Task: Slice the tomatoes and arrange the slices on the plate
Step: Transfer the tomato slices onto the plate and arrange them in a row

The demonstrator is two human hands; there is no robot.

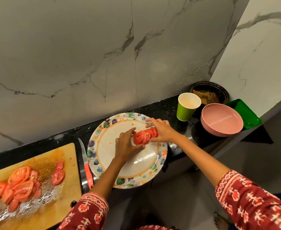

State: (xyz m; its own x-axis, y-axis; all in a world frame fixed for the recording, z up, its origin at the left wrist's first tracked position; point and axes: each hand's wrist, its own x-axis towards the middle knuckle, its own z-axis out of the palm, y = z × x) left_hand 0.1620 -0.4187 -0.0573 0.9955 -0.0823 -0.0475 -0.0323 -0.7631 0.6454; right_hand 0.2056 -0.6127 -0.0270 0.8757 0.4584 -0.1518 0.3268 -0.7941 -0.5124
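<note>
A stack of red tomato slices (145,135) lies on its side over the upper middle of the white plate with a leaf-patterned rim (128,170). My left hand (126,145) cups the stack's left end and my right hand (162,130) presses its right end, so both hands hold it between them. Several more tomato slices (20,183) lie heaped on the wet wooden cutting board (53,205) at the lower left, with two single slices (58,174) a little apart. A knife with a red handle (86,165) rests on the black counter between board and plate.
A green paper cup (187,106) stands right of the plate, then a pink bowl (222,119), a green tray (243,112) and a dark dish of food (208,92) in the corner. The plate overhangs the counter's front edge. A marble wall rises behind.
</note>
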